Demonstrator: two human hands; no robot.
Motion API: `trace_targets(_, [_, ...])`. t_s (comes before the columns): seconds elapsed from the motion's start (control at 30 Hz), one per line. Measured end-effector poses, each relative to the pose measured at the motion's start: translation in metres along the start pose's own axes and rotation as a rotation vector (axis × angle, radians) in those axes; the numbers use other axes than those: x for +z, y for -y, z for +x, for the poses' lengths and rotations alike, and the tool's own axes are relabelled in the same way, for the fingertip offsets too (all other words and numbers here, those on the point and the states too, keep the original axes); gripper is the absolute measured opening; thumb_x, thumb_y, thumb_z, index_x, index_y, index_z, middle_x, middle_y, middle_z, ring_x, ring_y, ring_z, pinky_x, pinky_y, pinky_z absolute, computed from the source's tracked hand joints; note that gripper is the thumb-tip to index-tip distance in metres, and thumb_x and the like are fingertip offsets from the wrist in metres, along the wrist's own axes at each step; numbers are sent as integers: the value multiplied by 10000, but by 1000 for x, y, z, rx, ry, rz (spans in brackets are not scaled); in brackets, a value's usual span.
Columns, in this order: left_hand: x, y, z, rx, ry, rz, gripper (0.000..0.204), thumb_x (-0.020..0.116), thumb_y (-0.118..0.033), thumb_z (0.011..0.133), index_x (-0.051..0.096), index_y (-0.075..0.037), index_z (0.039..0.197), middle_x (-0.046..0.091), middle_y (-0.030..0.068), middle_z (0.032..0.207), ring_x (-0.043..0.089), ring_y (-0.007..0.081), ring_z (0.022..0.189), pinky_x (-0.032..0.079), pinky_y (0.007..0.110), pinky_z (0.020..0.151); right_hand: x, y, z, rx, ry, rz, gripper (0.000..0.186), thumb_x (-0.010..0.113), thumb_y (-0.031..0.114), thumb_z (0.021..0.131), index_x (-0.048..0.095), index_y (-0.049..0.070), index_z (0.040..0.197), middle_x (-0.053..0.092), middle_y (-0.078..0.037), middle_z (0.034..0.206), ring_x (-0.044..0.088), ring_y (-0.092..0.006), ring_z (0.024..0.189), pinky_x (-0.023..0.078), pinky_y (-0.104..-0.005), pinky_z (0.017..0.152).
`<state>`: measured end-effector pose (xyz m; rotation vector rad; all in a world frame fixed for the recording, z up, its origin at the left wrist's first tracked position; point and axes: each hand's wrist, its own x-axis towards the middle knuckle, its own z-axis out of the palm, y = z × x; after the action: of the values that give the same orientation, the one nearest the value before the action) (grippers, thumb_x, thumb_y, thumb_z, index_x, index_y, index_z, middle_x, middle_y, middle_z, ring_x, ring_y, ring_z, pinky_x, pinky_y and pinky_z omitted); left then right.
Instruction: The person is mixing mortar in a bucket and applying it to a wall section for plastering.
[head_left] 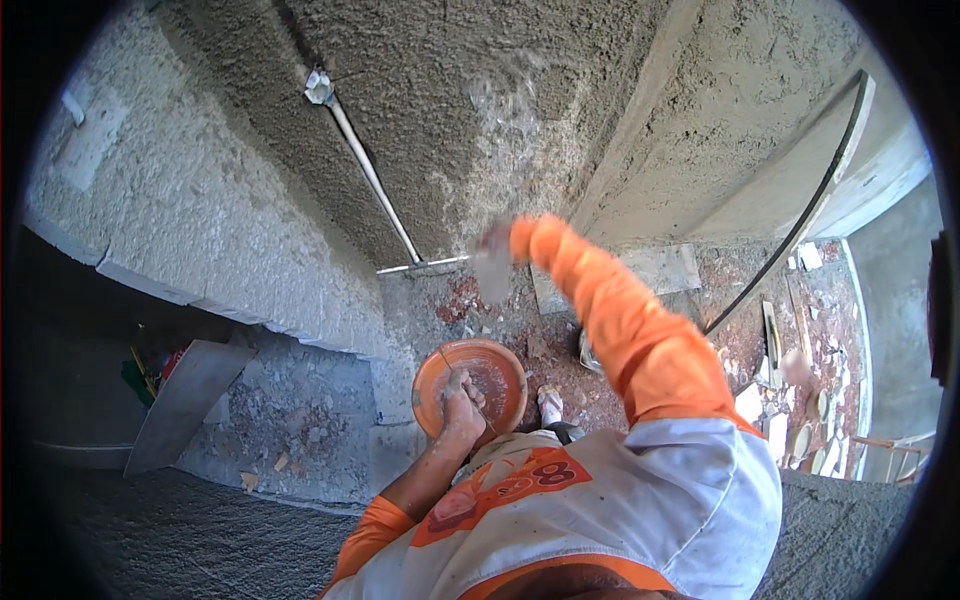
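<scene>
An orange bucket [515,372], wide at the rim and smeared with grey inside, hangs low in front of me. My left hand [461,402] is closed over its middle, on what looks like a thin handle across the mouth. Farther off, my right hand [496,240] is smeared by motion near the foot of the wall, its orange sleeve stretched forward. A pale grey blur [492,276] lies just below that hand; its kind cannot be made out. Beyond, the rough grey wall [430,120] carries a whitish wet-looking patch [515,120].
A pale pipe [370,175] runs down the wall from a small box [319,88]. To the right a long straightedge-like strip [800,225] leans. Rubble [825,370] and a board [620,278] lie on the floor. At left stand a rough ledge [240,220] and a panel [185,410].
</scene>
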<state>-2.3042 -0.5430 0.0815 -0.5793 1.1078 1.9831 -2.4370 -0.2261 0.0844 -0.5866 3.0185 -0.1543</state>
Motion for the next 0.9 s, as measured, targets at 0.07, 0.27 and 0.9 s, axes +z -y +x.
trace_targets(0.07, [4,-2,-9,29,-16,-1,189,529,-254,743,407,-162,631,335,-27,511,330,118,464,288,261,472,89,74,-23,363,422,1120,280,456,329,843,631,138,953,629,-81,915,599,-218,755,486,-321,699])
trace_targets(0.27, [47,17,-26,45,-12,-65,146,543,-189,752,426,-139,681,350,-29,518,337,83,458,300,245,456,225,201,-83,649,469,1213,252,471,308,813,638,138,893,627,-99,867,602,-250,740,487,-346,678])
trace_targets(0.9, [110,84,19,-39,-70,52,198,504,-238,753,397,-161,605,346,-33,511,298,110,453,267,263,457,-16,-88,-94,316,70,251,440,371,420,850,561,84,1062,582,-139,1037,577,-312,902,461,-394,799])
